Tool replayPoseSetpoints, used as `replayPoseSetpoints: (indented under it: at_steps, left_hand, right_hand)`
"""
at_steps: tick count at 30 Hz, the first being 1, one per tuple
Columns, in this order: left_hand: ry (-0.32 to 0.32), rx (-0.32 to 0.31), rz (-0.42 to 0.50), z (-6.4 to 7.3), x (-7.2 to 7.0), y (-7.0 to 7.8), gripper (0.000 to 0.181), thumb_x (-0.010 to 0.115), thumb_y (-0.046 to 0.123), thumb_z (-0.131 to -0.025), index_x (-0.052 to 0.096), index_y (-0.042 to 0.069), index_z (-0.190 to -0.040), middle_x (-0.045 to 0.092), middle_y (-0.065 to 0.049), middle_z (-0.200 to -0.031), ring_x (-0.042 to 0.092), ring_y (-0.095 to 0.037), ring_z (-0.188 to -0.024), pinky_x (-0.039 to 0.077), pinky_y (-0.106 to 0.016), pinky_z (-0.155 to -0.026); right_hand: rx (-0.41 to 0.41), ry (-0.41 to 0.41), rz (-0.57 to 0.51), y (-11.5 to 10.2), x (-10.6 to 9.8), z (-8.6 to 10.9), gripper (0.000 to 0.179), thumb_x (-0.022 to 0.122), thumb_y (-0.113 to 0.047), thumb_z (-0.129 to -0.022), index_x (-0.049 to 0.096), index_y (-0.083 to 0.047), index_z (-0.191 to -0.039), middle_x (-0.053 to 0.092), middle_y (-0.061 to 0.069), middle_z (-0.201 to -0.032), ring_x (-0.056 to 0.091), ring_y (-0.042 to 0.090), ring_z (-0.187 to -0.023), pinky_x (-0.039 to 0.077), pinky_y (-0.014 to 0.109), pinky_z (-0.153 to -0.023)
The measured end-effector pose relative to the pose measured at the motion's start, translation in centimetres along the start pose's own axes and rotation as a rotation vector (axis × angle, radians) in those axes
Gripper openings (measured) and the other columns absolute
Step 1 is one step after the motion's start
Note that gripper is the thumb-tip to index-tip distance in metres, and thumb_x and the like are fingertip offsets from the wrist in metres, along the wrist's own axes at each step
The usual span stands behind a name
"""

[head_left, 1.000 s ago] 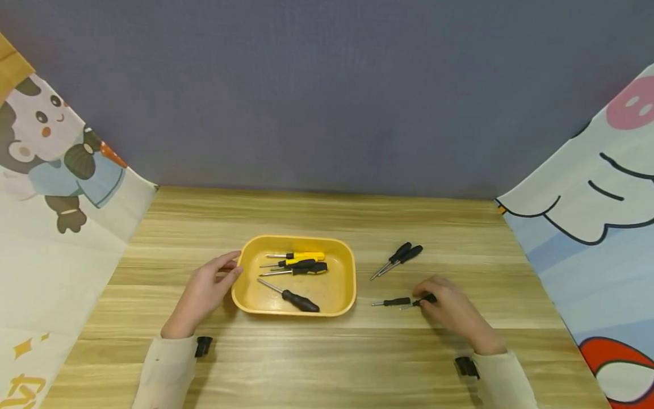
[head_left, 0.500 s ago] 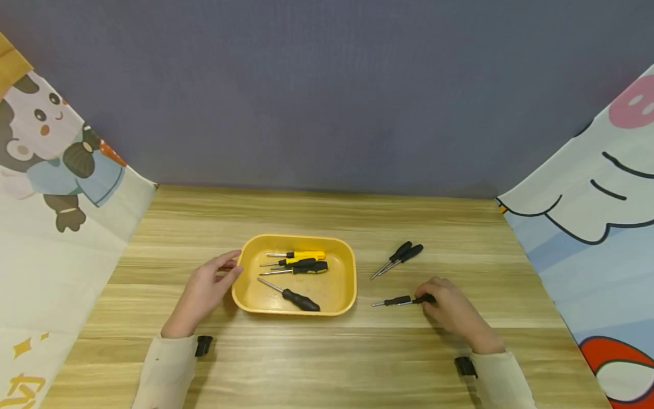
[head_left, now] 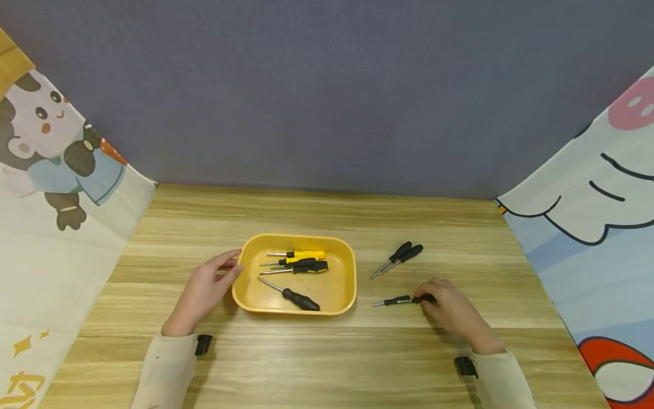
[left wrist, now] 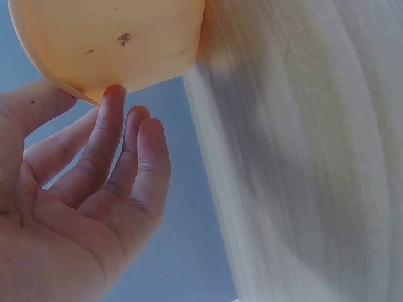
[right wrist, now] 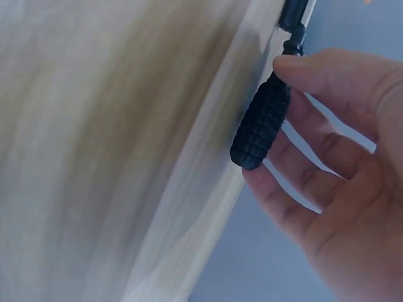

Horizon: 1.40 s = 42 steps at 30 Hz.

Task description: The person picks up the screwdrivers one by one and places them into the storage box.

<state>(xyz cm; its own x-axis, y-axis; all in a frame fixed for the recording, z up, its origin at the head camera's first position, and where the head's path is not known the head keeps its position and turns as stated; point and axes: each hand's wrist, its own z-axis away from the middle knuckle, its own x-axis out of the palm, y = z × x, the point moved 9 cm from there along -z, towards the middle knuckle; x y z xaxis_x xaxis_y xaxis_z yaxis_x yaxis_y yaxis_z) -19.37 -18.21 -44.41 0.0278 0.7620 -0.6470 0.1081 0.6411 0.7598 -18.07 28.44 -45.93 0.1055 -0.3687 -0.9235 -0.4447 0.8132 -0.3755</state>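
My left hand (head_left: 206, 289) rests its fingertips against the left end of a yellow plastic tray (head_left: 293, 312). In the left wrist view, the thumb (left wrist: 38, 104) meets the tray's rim and a finger touches its outer wall. My right hand (head_left: 449, 307) pinches a small black-handled screwdriver (right wrist: 261, 123) between thumb and fingers, low over the table. Its shaft points left and meets or overlaps the handle of another small black screwdriver (head_left: 397, 300). Inside the tray are several yellow and black screwdrivers (head_left: 309, 267), with a larger black screwdriver (head_left: 301, 300) nearer the front.
Two black-handled screwdrivers (head_left: 403, 254) lie side by side, right of the tray, on the wooden table (head_left: 306, 363). A grey partition (head_left: 327, 102) rises behind the table, and cartoon-printed panels (head_left: 613, 187) flank it.
The right hand's screwdriver has shifted slightly, bringing its shaft up to the neighbouring screwdriver's handle. The left hand and the tray have stayed in place.
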Motion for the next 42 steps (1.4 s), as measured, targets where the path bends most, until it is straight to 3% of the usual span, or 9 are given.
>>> replayPoseSetpoints:
  at_steps: [10,18,29,37,42]
  left_hand:
    - [0.0,0.007,0.002,-0.1,0.0,0.1,0.043,0.062,0.016,-0.102,0.054,0.001,-0.141,0.066,-0.017,-0.116,0.063,-0.031,-0.109,0.058,-0.046,-0.09]
    - [-0.006,0.001,0.006,0.0,0.0,0.1,0.043,0.061,0.016,-0.102,0.054,0.001,-0.142,0.066,-0.017,-0.117,0.063,-0.031,-0.109,0.058,-0.045,-0.09]
    - [0.002,0.015,0.006,-0.1,0.0,0.0,0.043,0.062,0.016,-0.102,0.055,0.001,-0.141,0.066,-0.017,-0.117,0.063,-0.031,-0.108,0.059,-0.045,-0.088]
    - [0.004,0.018,0.013,-0.1,0.0,0.0,0.042,0.062,0.014,-0.102,0.055,0.0,-0.141,0.066,-0.017,-0.116,0.063,-0.031,-0.108,0.059,-0.044,-0.088]
    - [0.003,0.014,0.015,-0.1,0.1,-0.1,0.042,0.062,0.014,-0.102,0.055,0.0,-0.141,0.066,-0.017,-0.115,0.063,-0.031,-0.107,0.059,-0.042,-0.087]
  right_hand:
    - [-0.06,0.018,0.009,-1.8,-1.1,-0.7,0.024,0.076,0.005,-0.084,0.072,-0.006,-0.106,0.066,0.0,-0.101,0.064,0.022,-0.094,0.059,0.042,-0.079]
    - [-0.116,0.031,0.052,-4.8,-2.6,-2.9,0.024,0.077,0.001,-0.087,0.072,-0.006,-0.109,0.066,0.001,-0.102,0.063,0.019,-0.091,0.058,0.039,-0.074]
    - [-0.262,0.008,0.125,-13.1,-3.9,-8.9,0.023,0.076,-0.008,-0.09,0.073,-0.009,-0.112,0.066,0.001,-0.104,0.063,0.017,-0.094,0.058,0.034,-0.08]
    - [-0.365,-0.052,0.142,-19.0,-2.7,-13.7,0.018,0.07,-0.01,-0.095,0.072,-0.01,-0.112,0.066,0.0,-0.102,0.062,0.013,-0.084,0.056,0.028,-0.073]
    - [-0.426,-0.092,0.155,-21.6,-0.9,-16.1,0.019,0.07,-0.009,-0.094,0.073,-0.009,-0.113,0.067,0.002,-0.103,0.063,0.012,-0.085,0.057,0.023,-0.074]
